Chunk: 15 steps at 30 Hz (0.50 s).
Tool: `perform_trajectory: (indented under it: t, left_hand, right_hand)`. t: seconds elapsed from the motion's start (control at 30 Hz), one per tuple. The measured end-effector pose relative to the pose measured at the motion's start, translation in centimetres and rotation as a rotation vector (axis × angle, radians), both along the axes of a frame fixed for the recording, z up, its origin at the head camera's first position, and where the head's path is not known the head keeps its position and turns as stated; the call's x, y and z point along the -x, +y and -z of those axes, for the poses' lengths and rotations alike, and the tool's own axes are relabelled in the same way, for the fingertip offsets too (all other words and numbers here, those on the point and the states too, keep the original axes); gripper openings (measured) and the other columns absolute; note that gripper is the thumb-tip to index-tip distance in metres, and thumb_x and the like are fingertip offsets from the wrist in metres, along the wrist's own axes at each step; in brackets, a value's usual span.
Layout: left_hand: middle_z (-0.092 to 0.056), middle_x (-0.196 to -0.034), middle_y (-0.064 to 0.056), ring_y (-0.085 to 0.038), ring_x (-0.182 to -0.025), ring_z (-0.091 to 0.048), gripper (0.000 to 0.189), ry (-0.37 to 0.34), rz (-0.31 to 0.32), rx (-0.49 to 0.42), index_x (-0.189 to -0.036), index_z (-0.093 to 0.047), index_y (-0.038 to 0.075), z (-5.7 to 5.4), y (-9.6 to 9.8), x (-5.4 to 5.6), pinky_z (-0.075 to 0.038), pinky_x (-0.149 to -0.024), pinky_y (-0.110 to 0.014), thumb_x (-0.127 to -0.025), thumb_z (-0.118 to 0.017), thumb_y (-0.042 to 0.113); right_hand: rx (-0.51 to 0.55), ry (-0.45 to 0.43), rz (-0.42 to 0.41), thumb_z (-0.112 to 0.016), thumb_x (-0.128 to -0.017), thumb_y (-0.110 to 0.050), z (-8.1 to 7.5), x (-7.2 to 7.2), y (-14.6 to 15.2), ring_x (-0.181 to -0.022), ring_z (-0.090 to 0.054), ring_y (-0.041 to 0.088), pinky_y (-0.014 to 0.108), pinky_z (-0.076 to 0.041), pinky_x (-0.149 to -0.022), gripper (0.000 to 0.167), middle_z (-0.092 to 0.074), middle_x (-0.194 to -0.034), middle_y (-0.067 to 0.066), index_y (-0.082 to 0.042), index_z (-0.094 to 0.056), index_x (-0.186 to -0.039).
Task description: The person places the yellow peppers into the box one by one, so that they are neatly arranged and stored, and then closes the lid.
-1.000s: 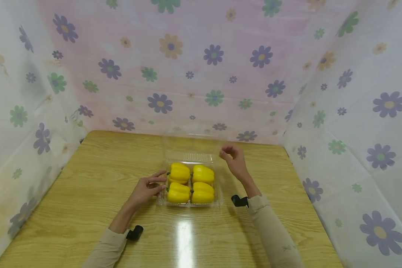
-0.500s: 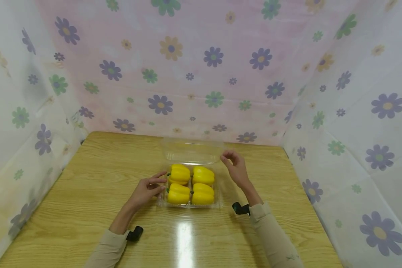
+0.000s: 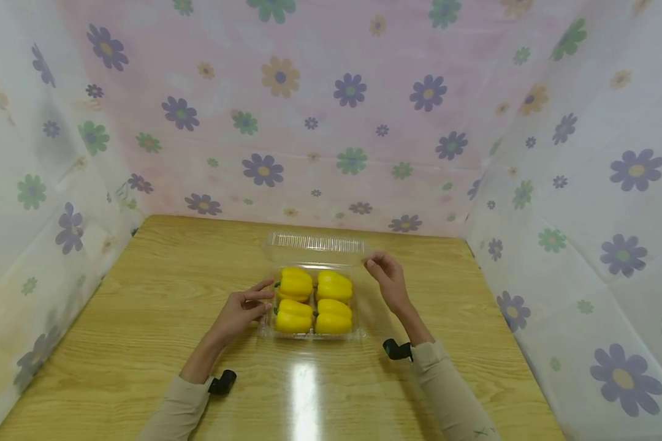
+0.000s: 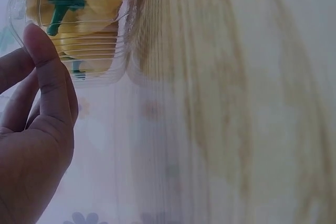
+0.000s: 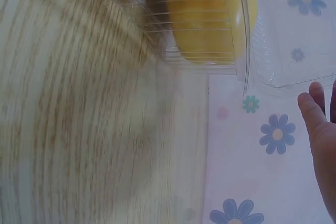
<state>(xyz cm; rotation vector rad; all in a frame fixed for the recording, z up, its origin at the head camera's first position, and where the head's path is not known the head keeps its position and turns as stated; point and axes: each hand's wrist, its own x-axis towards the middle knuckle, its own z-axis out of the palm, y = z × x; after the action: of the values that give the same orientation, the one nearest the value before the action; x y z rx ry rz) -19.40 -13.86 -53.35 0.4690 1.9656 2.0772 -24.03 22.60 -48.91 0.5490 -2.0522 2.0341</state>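
Observation:
Several yellow bell peppers (image 3: 294, 317) with green stems sit in a clear plastic clamshell box (image 3: 361, 334) on the table. Its transparent lid (image 3: 314, 245) is raised along the far side. At the left side of the box is my left hand (image 3: 241, 312), its fingers spread and fairly straight. In the left wrist view one fingertip (image 4: 35, 32) lies against the rim. My right hand (image 3: 390, 282) pinches the lid's right corner between thumb and fingers; this edge also shows beside the fingertips in the right wrist view, where part of the hand (image 5: 325, 135) is cut off.
The wooden table (image 3: 171, 275) carries the box near its middle. A flower-printed curtain (image 3: 320, 122) closes off the back and both sides. Black cameras are strapped at the left wrist (image 3: 222, 383) and the right wrist (image 3: 397, 350).
The lid has tilted, its free edge coming nearer to me and its visible height shrinking. My right hand has moved slightly toward me with it. My left hand and the peppers stay put.

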Motion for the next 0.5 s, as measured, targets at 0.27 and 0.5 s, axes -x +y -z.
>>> perform_trajectory:
  t: [0.27, 0.5]
  left_hand:
    - [-0.03, -0.164, -0.021, -0.008, -0.067, -0.058, 0.036, -0.011, -0.01, -0.014, -0.131, -0.059, -0.017, 0.1, 0.0, 0.0, -0.055, -0.059, -0.02, -0.099, -0.062, -0.002]
    - [-0.031, -0.164, -0.019, -0.008, -0.081, -0.064, 0.036, -0.022, -0.02, 0.002, -0.131, -0.06, -0.015, 0.2, 0.0, -0.2, -0.056, -0.062, -0.021, -0.1, -0.063, 0.002]
  right_hand:
    - [0.056, -0.032, -0.036, -0.044, -0.111, -0.02, -0.2, -0.6, 0.1, -0.114, -0.062, 0.018, 0.039, -0.049, -0.108, 0.038, -0.062, -0.112, 0.004, 0.016, -0.056, -0.111]
    - [0.074, -0.123, -0.02, -0.043, -0.111, -0.021, -0.2, -1.4, 0.0, -0.114, -0.059, 0.019, 0.049, -0.044, -0.112, 0.034, -0.058, -0.112, 0.004, 0.009, -0.056, -0.102]
